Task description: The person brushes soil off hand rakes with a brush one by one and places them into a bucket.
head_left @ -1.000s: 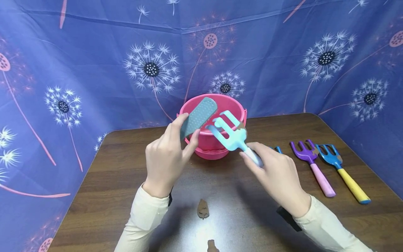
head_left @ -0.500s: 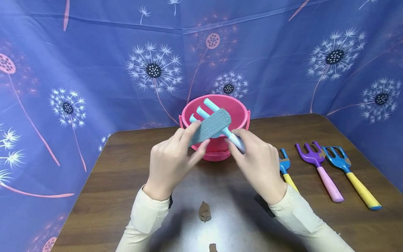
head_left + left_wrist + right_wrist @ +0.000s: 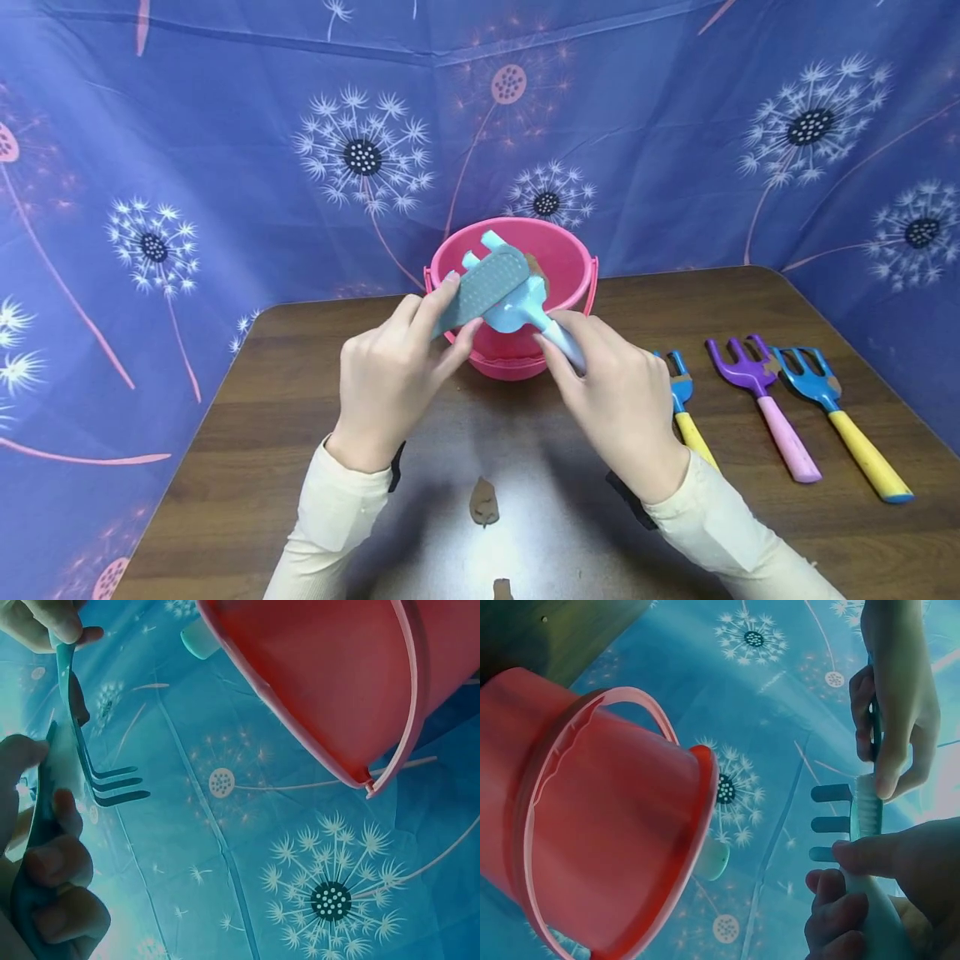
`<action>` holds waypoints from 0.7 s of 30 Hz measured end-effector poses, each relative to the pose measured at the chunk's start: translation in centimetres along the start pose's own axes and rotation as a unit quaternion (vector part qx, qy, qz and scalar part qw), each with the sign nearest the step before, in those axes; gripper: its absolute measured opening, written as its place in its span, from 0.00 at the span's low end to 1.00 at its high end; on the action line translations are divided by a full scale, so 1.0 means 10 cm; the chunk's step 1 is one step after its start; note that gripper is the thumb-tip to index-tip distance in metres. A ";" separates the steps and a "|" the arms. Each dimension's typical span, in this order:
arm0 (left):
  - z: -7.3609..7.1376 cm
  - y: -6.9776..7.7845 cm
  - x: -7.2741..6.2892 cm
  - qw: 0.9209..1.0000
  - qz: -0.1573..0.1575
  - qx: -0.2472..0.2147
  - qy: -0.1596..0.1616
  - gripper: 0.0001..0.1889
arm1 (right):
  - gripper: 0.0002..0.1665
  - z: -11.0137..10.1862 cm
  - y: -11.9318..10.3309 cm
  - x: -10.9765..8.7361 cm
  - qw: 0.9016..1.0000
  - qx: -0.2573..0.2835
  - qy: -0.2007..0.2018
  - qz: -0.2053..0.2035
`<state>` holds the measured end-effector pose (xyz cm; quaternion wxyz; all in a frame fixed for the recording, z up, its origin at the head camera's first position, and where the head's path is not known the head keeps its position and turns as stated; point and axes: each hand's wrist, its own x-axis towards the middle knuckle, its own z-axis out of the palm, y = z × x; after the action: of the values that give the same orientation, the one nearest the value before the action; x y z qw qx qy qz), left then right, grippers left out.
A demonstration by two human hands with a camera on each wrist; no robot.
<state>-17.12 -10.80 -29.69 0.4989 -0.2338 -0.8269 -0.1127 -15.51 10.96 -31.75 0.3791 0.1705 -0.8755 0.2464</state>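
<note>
Left hand (image 3: 386,367) pinches brush (image 3: 491,283); right hand (image 3: 618,383) grips pale-blue rake (image 3: 517,310). Between both hands' fingertips, brush partly hides tines (image 3: 491,240). Pink bucket (image 3: 507,368) just beyond fingertips; tabletop (image 3: 277,400) runs left of them to its edge. Nearest brown piece (image 3: 502,590) cut off.

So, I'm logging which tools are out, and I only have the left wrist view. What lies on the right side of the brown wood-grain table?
Observer: From the head view, a purple fork with a pink handle lies between two blue forks with yellow handles.
Operator: Good. Anything else on the table, nearer the person?
Observer: Yes, two brown, irregular lumps; the nearer one is partly cut off by the picture's edge.
Operator: And the grey-teal oblong brush in the left hand: I see it nearly edge-on. How does its back look?
Observer: Its back is patterned with small dots.
</note>
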 end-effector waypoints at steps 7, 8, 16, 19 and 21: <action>-0.01 -0.01 0.00 0.999 -0.022 -0.017 0.024 0.23 | 0.18 -0.02 -0.02 -0.01 1.000 -0.002 0.011 -0.003; -0.01 -0.01 0.00 0.999 -0.010 -0.021 0.025 0.23 | 0.18 -0.02 -0.01 0.00 1.000 -0.002 0.013 -0.004; 0.00 0.02 0.02 0.998 0.061 -0.018 0.028 0.21 | 0.17 -0.03 0.00 -0.01 1.000 -0.003 0.026 -0.009; -0.02 0.03 0.01 0.999 0.034 -0.006 0.031 0.21 | 0.18 -0.03 0.00 -0.03 1.000 -0.002 0.021 -0.023; -0.03 0.04 0.00 0.999 0.014 0.001 0.035 0.21 | 0.19 -0.03 -0.01 -0.03 0.999 -0.001 0.015 -0.032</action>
<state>-16.71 -10.62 -29.53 0.5292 -0.2410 -0.8058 -0.1126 -15.10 11.08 -31.81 0.4003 0.1940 -0.8640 0.2359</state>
